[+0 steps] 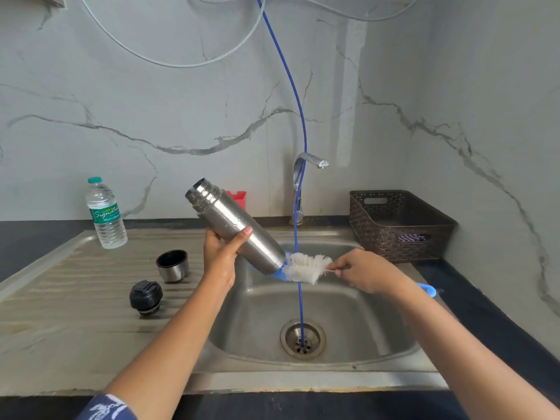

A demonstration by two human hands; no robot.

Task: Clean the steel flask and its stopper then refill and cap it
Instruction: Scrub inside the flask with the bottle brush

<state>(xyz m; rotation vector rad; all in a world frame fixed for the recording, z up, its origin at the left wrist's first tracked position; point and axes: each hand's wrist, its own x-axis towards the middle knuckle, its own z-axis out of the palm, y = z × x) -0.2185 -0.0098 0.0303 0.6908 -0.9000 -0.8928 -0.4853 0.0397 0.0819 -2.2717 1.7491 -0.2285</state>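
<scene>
My left hand (222,253) grips the steel flask (235,225) around its middle, tilted over the sink's left edge with the open mouth up-left and the base down-right. My right hand (365,271) holds a bottle brush (306,267) by its wire stem, and the white bristles press against the flask's base. The blue brush handle (427,289) sticks out behind my wrist. On the drainboard lie the black stopper (146,297) and the steel cup lid (172,265), mouth up.
A plastic water bottle (106,213) stands at the back left of the drainboard (75,313). A blue hose (298,207) hangs down into the sink (348,304) drain beside the tap (306,165). A brown woven basket (397,224) sits on the right counter. A red object (238,197) shows behind the flask.
</scene>
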